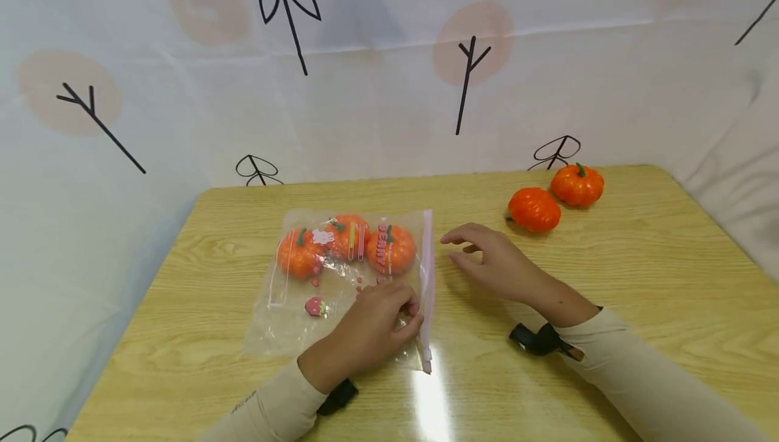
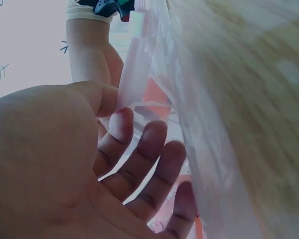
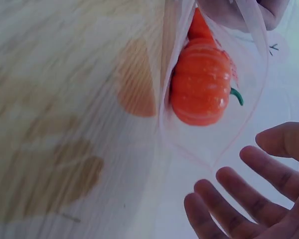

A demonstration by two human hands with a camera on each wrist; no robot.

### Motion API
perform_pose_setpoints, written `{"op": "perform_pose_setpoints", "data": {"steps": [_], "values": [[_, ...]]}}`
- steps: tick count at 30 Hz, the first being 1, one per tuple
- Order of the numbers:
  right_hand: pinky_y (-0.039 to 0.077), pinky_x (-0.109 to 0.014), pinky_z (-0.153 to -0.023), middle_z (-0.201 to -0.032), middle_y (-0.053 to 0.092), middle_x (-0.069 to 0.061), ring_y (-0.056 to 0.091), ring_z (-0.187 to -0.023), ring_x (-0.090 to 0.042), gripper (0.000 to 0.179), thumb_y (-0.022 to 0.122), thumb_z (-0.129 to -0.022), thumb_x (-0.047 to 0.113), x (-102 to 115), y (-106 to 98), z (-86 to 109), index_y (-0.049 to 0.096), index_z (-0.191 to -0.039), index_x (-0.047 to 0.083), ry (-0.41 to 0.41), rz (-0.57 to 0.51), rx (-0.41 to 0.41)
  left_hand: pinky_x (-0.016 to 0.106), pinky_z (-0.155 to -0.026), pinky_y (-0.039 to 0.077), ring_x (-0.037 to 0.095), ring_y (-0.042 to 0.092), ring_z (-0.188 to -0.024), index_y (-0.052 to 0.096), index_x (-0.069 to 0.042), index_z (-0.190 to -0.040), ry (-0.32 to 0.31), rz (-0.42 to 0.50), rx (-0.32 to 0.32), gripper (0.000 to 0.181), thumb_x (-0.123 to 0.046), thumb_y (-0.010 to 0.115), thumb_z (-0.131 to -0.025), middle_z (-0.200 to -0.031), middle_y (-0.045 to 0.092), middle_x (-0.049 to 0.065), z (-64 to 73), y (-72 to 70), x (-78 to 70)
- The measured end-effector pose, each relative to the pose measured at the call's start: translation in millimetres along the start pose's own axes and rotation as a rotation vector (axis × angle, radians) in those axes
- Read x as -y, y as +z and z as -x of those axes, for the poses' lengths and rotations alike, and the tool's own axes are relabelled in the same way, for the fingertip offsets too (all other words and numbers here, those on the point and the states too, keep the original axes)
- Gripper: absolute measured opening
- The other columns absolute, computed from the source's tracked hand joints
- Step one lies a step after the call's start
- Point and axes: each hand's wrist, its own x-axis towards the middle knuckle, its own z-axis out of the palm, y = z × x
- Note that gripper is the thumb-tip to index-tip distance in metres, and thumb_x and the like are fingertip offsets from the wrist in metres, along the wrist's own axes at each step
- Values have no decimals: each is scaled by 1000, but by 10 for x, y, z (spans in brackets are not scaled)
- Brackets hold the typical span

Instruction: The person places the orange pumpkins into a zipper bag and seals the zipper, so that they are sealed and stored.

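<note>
A clear zip bag (image 1: 280,324) with a lilac zip edge (image 1: 428,259) lies on the table, its mouth facing right. Inside are three toy pumpkins, one left (image 1: 297,256), one in the middle (image 1: 348,234) and one (image 1: 402,247) close to the mouth. My left hand (image 1: 371,327) pinches the zip edge between thumb and index finger, lifting the near side. Seen from the right wrist, the mouth gapes around an orange pumpkin (image 3: 202,84). My right hand (image 1: 496,266) hovers just right of the mouth, fingers apart and gently bent, holding nothing.
Two more toy pumpkins, one redder (image 1: 534,210) and one behind it (image 1: 578,186), sit at the back right of the wooden table (image 1: 657,259). A patterned white cloth (image 1: 377,104) hangs behind the table. The zip slider (image 1: 427,355) is at the bag's near corner.
</note>
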Motion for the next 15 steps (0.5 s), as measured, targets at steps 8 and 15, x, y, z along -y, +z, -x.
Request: {"op": "perform_pose_setpoints", "data": {"steps": [8, 15], "values": [[49, -55, -100, -127, 64, -15, 58, -121, -35, 30, 67, -92, 6, -109, -170, 66, 64, -122, 3, -12, 162, -122, 35, -82, 44, 7, 52, -81, 60, -19, -84, -35, -36, -35, 12, -23, 69, -90, -81, 58, -8, 9, 25, 3], [43, -63, -101, -134, 57, -24, 52, -123, -45, 33, 67, -90, 6, -190, -336, 82, 64, -122, 1, 23, 314, -187, 35, -83, 45, 10, 51, -84, 59, -18, -83, -66, -24, -24, 13, -22, 68, -92, -81, 56, -6, 4, 18, -3]]}}
